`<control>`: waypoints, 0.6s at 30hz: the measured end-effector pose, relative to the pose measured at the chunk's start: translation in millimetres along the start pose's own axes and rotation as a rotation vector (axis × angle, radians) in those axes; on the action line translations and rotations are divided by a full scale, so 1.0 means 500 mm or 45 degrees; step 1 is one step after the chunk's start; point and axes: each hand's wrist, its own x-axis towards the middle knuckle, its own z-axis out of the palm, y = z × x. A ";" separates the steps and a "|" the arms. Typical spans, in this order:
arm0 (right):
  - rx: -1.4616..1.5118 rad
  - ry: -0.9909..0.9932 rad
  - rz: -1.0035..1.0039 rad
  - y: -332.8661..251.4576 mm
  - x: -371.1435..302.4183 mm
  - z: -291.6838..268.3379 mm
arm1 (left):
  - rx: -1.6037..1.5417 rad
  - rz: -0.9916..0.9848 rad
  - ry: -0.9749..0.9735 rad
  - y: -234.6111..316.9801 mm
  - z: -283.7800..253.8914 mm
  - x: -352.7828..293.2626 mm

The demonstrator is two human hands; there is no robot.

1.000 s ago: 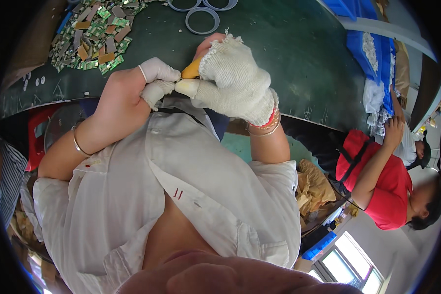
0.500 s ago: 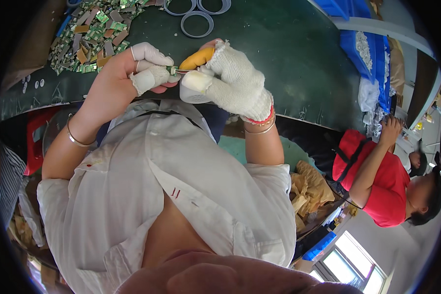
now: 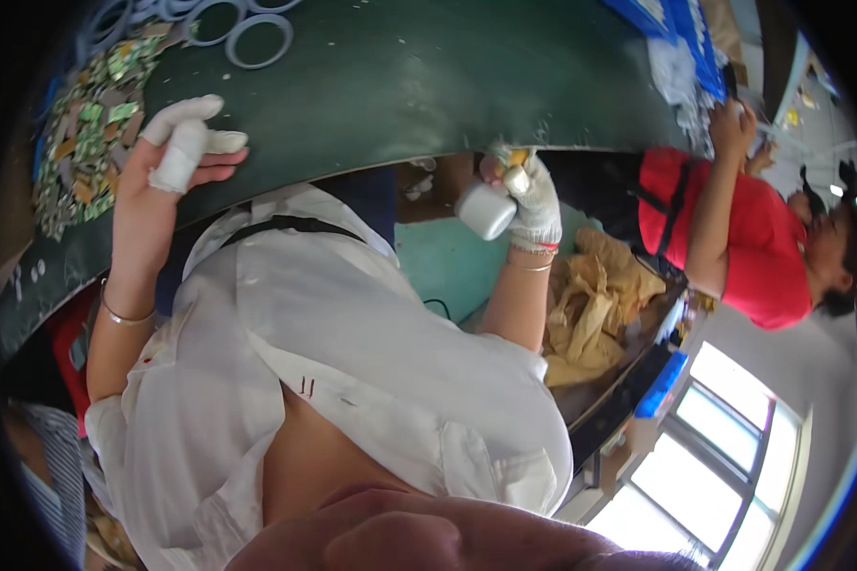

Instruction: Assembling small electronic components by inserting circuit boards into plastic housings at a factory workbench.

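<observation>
At my far left, a heap of small green circuit boards (image 3: 84,143) mixed with brown and grey pieces lies on the dark green desk (image 3: 381,105). Just right of it I have my left hand (image 3: 181,147) raised by the desk's near edge, fingers spread and gripping nothing I can see; white covers sheathe some of them. Beyond that hand, grey-blue rings (image 3: 259,42) lie along the far side. Further right, a white rounded piece (image 3: 484,213) is off the desk's near edge, gripped by my right hand (image 3: 533,195) in its white knitted glove. Something small at those fingertips is too blurred to tell. Crumpled brown paper (image 3: 590,319) sits right of that forearm, and a person in a red shirt (image 3: 757,243) is farthest right.
</observation>
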 end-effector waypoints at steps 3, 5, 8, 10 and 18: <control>-0.692 0.544 0.277 0.089 -0.061 -0.119 | -0.055 -0.013 0.010 -0.024 -0.003 0.017; -1.519 0.377 -0.024 0.168 -0.087 -0.166 | -0.008 0.078 -0.032 -0.035 0.000 0.029; -1.683 0.430 0.426 0.200 -0.085 -0.202 | -0.014 0.129 0.010 -0.045 -0.006 0.022; -1.514 0.414 0.546 0.111 -0.070 -0.138 | 0.051 0.147 0.057 -0.046 -0.002 0.005; -1.010 0.089 -0.442 -0.190 0.250 0.181 | 0.104 0.341 -0.029 -0.073 -0.004 -0.013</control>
